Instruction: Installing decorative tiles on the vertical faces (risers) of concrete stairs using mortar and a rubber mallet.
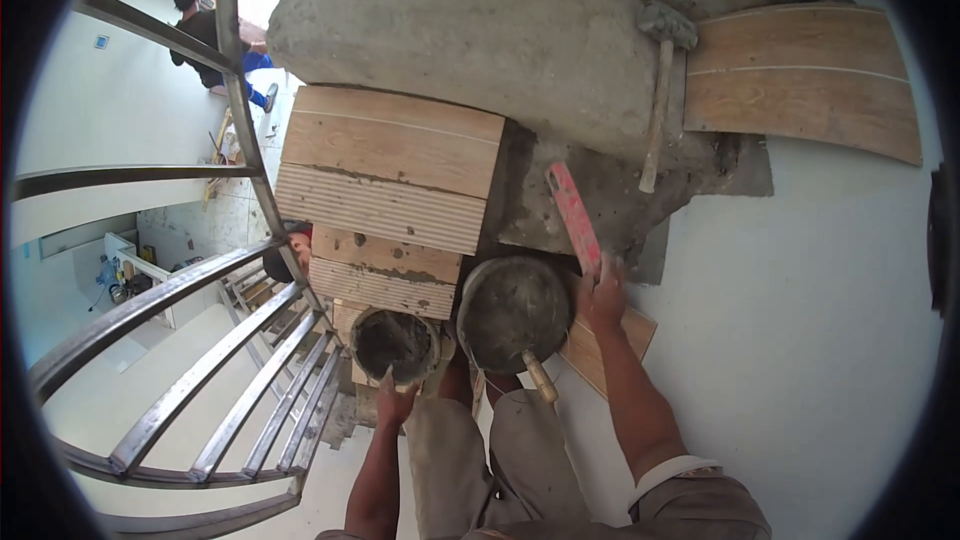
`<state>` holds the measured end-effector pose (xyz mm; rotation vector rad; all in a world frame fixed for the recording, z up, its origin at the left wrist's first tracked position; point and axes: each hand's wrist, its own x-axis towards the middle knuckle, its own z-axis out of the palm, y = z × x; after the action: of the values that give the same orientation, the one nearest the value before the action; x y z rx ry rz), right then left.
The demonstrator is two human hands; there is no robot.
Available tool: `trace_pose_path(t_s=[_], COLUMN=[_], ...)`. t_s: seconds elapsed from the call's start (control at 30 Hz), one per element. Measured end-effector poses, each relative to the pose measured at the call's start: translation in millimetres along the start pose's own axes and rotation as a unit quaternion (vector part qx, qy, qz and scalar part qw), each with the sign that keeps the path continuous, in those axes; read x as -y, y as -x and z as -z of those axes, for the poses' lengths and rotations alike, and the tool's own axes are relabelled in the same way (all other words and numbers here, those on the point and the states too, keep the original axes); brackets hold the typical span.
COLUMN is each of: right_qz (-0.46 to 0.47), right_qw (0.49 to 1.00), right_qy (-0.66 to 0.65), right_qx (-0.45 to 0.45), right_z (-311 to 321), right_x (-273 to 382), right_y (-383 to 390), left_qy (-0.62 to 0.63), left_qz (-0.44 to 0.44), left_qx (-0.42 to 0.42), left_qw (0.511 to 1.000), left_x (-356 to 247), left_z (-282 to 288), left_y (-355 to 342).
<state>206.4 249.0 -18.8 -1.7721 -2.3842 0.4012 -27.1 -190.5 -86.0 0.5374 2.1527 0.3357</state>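
Note:
My right hand [602, 298] is closed around the lower end of a red spirit level [575, 215], which slants up and away over the rough mortar bed. At the rim of a small dark bucket [395, 345] with wet mortar in it, my left hand [396, 402] is closed on the near edge. Between my hands is a wider round mortar pan [515, 310], grey inside. A trowel with a wooden handle [540, 377] rests at its near rim, its blade not clear. Beyond the buckets, wood-look tiles [395, 140] with ribbed strips cover the stair steps.
A mallet [660, 90] with a wooden handle lies on the grey mortar landing [440, 20]. More wood-look tiles [800, 75] lean at the far right. A metal railing [245, 130] runs along my left. One person [200, 35] sits beyond it; another's head [290, 245] shows behind the rails.

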Motion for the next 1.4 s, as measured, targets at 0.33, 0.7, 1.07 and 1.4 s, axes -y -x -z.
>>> trace_pose_path(t_s=[0.33, 0.7, 1.07, 1.4], right_qz=[-0.046, 0.164, 0.303, 0.103], right_qw=[0.98, 0.919, 0.899, 0.923], right_qy=[-0.191, -0.272, -0.122, -0.271], right_qx=[0.039, 0.234, 0.293, 0.254], right_z=[53.3, 18.1, -236.1, -157.2], right_x=[37.1, 159.4, 245.0, 185.9], right_y=[30.5, 137.1, 81.4, 119.0], left_qy=[0.111, 0.168, 0.023, 0.6], left_qz=[0.121, 0.153, 0.234, 0.342], left_qx=[-0.079, -0.043, -0.238, -0.013], left_qw=[0.983, 0.973, 0.942, 0.723], left_x=[-13.3, -57.7, 46.1, 22.3], left_z=[0.9, 6.9, -59.6, -5.5], left_y=[-2.1, 71.5, 32.3, -29.9])
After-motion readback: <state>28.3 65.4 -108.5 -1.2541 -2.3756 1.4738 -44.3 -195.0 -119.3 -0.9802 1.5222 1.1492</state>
